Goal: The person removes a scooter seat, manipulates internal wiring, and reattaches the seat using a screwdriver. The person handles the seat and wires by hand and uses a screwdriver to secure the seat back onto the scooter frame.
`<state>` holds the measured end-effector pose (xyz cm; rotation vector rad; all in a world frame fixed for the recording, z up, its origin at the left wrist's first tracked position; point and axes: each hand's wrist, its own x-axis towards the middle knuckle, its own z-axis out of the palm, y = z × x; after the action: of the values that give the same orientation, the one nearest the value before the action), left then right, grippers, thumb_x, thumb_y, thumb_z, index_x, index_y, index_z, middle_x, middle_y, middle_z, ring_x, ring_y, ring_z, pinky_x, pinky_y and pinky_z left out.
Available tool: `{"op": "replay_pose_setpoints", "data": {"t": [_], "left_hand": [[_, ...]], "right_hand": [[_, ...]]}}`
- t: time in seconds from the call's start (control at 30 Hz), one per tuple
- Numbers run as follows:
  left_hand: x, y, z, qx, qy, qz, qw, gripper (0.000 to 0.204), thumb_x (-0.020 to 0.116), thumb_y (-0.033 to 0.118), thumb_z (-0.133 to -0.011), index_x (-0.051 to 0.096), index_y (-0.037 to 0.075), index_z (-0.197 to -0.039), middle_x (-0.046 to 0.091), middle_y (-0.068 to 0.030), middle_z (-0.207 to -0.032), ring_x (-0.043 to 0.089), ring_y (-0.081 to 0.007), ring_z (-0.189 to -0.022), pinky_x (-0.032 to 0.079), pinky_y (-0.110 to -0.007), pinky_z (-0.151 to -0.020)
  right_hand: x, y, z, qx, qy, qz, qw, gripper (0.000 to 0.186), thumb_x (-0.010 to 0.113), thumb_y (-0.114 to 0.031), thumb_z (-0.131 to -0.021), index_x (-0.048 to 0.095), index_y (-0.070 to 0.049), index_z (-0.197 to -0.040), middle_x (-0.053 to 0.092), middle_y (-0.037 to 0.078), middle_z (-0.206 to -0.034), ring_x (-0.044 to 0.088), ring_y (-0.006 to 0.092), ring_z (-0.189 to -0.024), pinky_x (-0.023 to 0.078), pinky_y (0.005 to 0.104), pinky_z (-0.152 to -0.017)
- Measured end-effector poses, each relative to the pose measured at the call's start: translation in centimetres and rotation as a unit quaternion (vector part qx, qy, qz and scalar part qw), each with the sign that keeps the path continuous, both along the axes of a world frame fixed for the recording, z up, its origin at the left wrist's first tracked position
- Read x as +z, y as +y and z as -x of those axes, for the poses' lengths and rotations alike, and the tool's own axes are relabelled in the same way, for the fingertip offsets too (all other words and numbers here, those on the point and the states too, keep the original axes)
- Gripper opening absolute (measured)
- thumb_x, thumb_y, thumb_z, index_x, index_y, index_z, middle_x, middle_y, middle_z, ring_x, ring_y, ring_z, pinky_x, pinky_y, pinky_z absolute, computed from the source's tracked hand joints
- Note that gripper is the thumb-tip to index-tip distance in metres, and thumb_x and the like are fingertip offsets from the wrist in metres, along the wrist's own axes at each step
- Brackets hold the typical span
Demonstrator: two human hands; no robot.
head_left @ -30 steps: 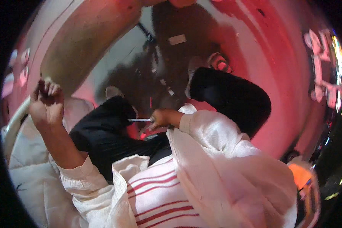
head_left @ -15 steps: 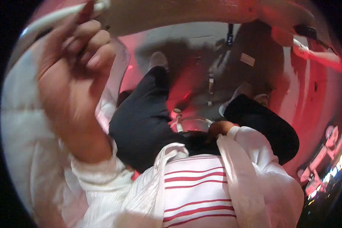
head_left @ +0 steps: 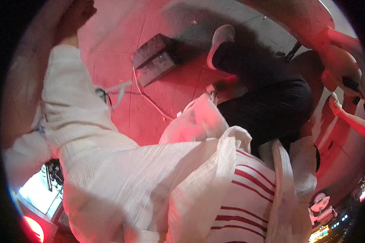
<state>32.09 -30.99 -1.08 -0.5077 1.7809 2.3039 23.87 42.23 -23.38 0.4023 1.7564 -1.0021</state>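
My left arm, in a loose cream sleeve (head_left: 85, 105), stretches up and out to the far left. At its end my left hand (head_left: 75, 20) is dark and blurred against the rim of the picture. Its fingers are too unclear to read, and I cannot make out anything in it. Nearest the arm on the floor are a thin pale frame (head_left: 121, 91) and a dark angular box (head_left: 154, 58) with a white cable (head_left: 148, 99). My right hand does not show. A bent leg in dark trousers (head_left: 263, 97) and a light shoe (head_left: 223, 34) extend forward.
Red light falls on the ribbed floor (head_left: 109, 60). A curved tabletop edge (head_left: 304, 20) crosses the upper right. Pale furniture parts (head_left: 346, 117) stand at the right. A bright screen (head_left: 42, 190) and a red lamp (head_left: 33, 229) are at the lower left.
My body has turned to the left, bringing the dark box into view. My left arm has reached outward to the far left. My right hand, earlier at my lap, has dropped out of sight.
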Motion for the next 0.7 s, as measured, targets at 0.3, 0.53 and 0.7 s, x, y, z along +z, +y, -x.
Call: {"op": "replay_pose_setpoints", "data": {"t": [0.3, 0.53, 0.7], "left_hand": [[-1.3, -12.8, -2.0, -0.025, 0.007, 0.573, 0.819, 0.059, 0.057, -0.003, -0.087, 0.038, 0.012, -0.141, 0.042, -0.0042, -0.140, 0.050, -0.0188, -0.111, 0.044, -0.028, -0.095], [-1.6, -7.4, 0.9, 0.040, 0.000, 0.500, 0.865, 0.056, 0.061, 0.002, -0.087, 0.041, 0.010, -0.138, 0.046, -0.0069, -0.135, 0.052, -0.0196, -0.112, 0.046, -0.030, -0.094], [-3.2, -7.7, 2.0, -0.133, 0.151, 0.645, 0.737, 0.048, 0.067, 0.010, -0.084, 0.049, 0.010, -0.128, 0.059, -0.0047, -0.103, 0.055, -0.0121, -0.082, 0.050, -0.027, -0.077]], "right_hand": [[9.8, 2.5, 3.1, -0.258, 0.049, 0.011, 0.965, 0.032, 0.052, -0.043, -0.089, 0.052, -0.014, -0.102, 0.045, 0.005, -0.067, 0.042, 0.0212, -0.054, 0.045, 0.0454, -0.051], [11.9, 0.9, 6.7, -0.205, 0.017, 0.075, 0.976, 0.030, 0.047, -0.042, -0.091, 0.052, -0.014, -0.101, 0.044, 0.002, -0.061, 0.040, 0.0142, -0.046, 0.040, 0.0314, -0.041], [15.2, 1.5, 8.7, -0.180, 0.111, 0.140, 0.967, 0.029, 0.049, -0.032, -0.091, 0.051, -0.010, -0.111, 0.051, 0.004, -0.080, 0.048, 0.0144, -0.062, 0.044, 0.0277, -0.048]]}}
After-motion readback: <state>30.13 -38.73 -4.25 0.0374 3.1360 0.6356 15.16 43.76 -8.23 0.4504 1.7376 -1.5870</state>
